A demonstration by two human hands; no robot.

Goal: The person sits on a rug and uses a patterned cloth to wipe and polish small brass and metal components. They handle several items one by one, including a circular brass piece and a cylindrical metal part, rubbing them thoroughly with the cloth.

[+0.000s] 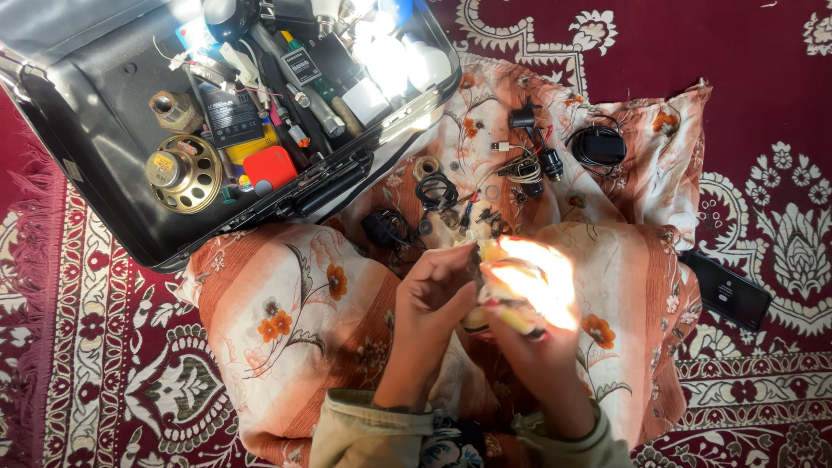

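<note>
My left hand [431, 299] and my right hand [530, 295] meet over my lap, both closed around one small object [485, 253] that is mostly hidden and washed out by sunlight. The right hand is overexposed. My legs are covered by an orange floral cloth [295, 303]. Just beyond the hands, on the cloth, lie a black coiled cable [436, 189], a black adapter [384, 227] and small dark parts [490, 221].
An open black case [104, 165] at upper left holds a round brass speaker [183, 172], a red block [269, 166], batteries, tools and white bulbs [407, 61]. A black charger [600, 146] and plugs [537, 165] lie on the cloth. A dark phone [726, 289] rests on the red patterned carpet [104, 373].
</note>
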